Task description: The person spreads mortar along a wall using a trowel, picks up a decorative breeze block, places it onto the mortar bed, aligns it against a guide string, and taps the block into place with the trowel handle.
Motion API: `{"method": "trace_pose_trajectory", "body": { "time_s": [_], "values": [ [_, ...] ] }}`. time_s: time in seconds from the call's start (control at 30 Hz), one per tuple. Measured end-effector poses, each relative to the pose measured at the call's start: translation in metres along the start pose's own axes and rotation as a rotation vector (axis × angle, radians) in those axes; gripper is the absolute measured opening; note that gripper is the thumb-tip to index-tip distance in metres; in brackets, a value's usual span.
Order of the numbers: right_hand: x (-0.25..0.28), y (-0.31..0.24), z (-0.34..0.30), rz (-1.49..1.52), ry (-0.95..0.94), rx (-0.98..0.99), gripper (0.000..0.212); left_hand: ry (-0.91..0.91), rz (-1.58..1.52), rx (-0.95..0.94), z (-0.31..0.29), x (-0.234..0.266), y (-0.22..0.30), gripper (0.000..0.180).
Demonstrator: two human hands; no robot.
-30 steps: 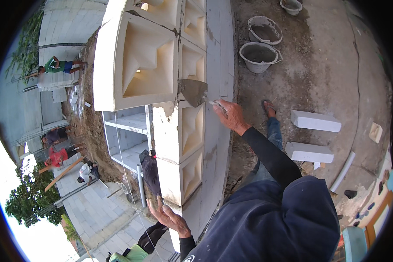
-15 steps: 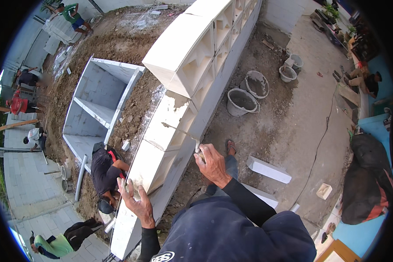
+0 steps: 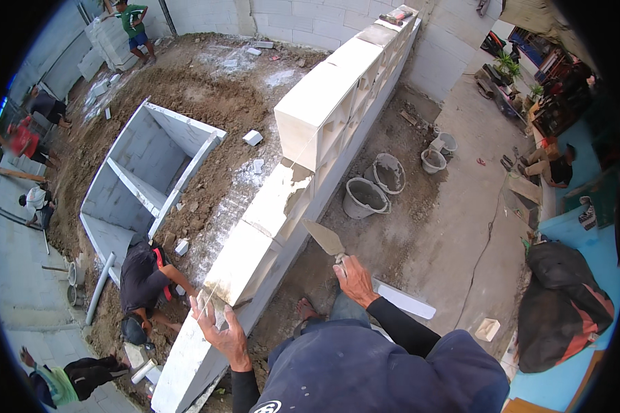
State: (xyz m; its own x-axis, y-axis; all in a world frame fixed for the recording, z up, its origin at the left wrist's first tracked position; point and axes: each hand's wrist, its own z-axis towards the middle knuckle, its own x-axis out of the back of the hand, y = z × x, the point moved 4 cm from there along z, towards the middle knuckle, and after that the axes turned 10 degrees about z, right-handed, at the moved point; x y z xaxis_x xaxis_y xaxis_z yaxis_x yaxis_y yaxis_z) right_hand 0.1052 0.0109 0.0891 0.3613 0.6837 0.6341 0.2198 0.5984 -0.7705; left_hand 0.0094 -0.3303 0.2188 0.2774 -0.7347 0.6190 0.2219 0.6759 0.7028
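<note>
My right hand (image 3: 357, 281) is closed round the handle of a pointing trowel (image 3: 325, 239). Its flat blade hangs beside the wall's right face, apart from the blocks. My left hand (image 3: 227, 341) has its thumb and fingers apart at the near end of a pale hollow block (image 3: 238, 260), close to a thin string. Whether its fingertips touch the string, I cannot tell. Grey mortar (image 3: 297, 191) lies in a ragged patch on top of the low course. Beyond it stands a higher course of pale vent blocks (image 3: 317, 113).
Two mortar buckets (image 3: 366, 199) stand right of the wall, with smaller pails (image 3: 433, 161) beyond. A white block (image 3: 406, 300) lies by my right arm. Left of the wall, a co-worker (image 3: 145, 282) bends beside an open block-walled pit (image 3: 134, 186). A cable (image 3: 490, 241) crosses the floor.
My right hand has turned the trowel from edge-on near the wall to blade flat, pointing away from me. The view has shifted; my left hand stays by the block's near end.
</note>
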Motion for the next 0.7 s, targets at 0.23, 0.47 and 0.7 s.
{"method": "trace_pose_trajectory", "body": {
  "time_s": [0.23,0.47,0.7],
  "values": [
    [0.012,-0.102,0.072,0.763,-0.204,-0.109,0.034,0.074,-0.229,0.042,0.000,-0.011,0.008,0.040],
    [-0.027,-0.067,0.074,0.936,-0.400,-0.327,0.038,0.055,-0.109,-0.008,0.002,-0.007,0.004,0.043],
    [0.020,-0.019,-0.034,0.811,-0.394,-0.580,0.036,0.062,-0.250,0.193,0.008,-0.009,0.003,0.064]
  ]
}}
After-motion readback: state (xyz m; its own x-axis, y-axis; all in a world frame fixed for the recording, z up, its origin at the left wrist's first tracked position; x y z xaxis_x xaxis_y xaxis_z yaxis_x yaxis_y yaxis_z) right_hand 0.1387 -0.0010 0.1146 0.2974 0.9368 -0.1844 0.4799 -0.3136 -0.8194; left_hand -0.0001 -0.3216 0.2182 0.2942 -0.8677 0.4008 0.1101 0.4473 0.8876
